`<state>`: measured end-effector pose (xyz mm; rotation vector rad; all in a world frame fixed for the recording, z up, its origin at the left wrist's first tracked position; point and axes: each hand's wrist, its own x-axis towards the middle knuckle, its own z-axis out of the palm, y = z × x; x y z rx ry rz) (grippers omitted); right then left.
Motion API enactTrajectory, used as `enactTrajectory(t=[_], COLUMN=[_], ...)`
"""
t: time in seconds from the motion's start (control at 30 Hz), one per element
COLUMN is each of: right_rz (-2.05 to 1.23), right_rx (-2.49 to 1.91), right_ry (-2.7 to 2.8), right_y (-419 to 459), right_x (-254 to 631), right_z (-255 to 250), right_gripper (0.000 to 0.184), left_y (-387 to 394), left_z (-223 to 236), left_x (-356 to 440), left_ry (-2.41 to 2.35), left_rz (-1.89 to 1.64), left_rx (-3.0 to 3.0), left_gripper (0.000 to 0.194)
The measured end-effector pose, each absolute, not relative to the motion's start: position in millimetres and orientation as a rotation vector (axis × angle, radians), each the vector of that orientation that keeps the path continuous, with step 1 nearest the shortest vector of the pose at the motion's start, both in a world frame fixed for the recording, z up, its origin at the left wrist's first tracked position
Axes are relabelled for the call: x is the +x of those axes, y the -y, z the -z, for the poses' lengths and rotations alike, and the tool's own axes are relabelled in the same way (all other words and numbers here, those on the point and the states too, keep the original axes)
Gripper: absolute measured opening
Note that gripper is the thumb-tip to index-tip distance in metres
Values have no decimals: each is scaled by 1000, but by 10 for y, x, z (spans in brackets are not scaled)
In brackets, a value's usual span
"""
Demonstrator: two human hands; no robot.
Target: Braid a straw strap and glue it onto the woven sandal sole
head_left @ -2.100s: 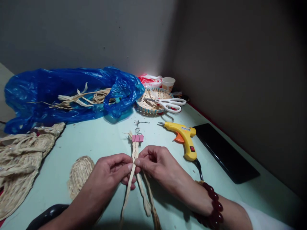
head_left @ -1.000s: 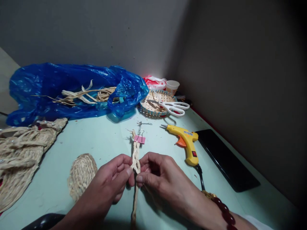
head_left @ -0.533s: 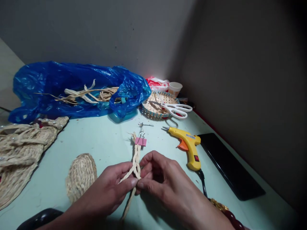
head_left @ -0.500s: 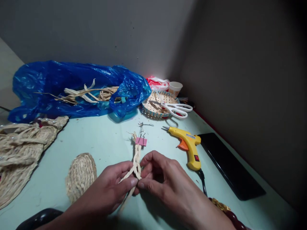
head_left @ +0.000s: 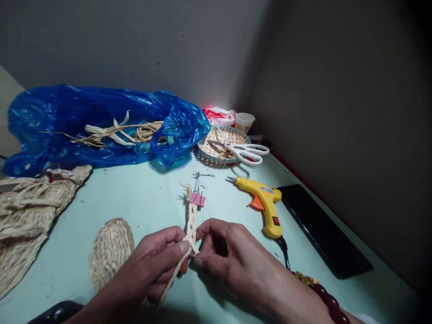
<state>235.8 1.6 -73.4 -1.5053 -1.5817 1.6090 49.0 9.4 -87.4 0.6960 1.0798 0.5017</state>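
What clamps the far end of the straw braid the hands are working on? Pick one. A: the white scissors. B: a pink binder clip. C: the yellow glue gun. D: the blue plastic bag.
B: a pink binder clip grips the far end of the straw braid, while the left hand and right hand pinch the braid's near part.

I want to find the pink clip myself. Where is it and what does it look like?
Start at the yellow glue gun on the pale green table. Just left of it, the pink clip pinches the far end of the straw braid. Nothing else there is pink.
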Motion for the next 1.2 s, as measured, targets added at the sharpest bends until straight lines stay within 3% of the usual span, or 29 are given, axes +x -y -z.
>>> enactTrajectory(t=[0.4,0.6,0.8,1.0,1.2], right_rz=[-1560,-1689,-1796,-1876,-1828], right_rx=[-1341,-1247,-1208,-1173,-1208], right_ry=[1420,1280,1183,1045,1050], right_y=[-42,-35,-61,-87,-60], right_x=[2184,2214,2249,2240,2209], right_z=[801,806,782,767,821], right_gripper=[3,7,5,5,5], left_y=[-21,13,5,-80,-56], left_z=[929,831,844,774,788], left_x=[462,444,396,402,475], left_ry=[-1152,-1216,-1241,-1398,-1320], left_rz=[-618,-630,-613,-560,-495], left_rx=[634,633,923,1420,1169], left_gripper=[35,34,20,24,26])
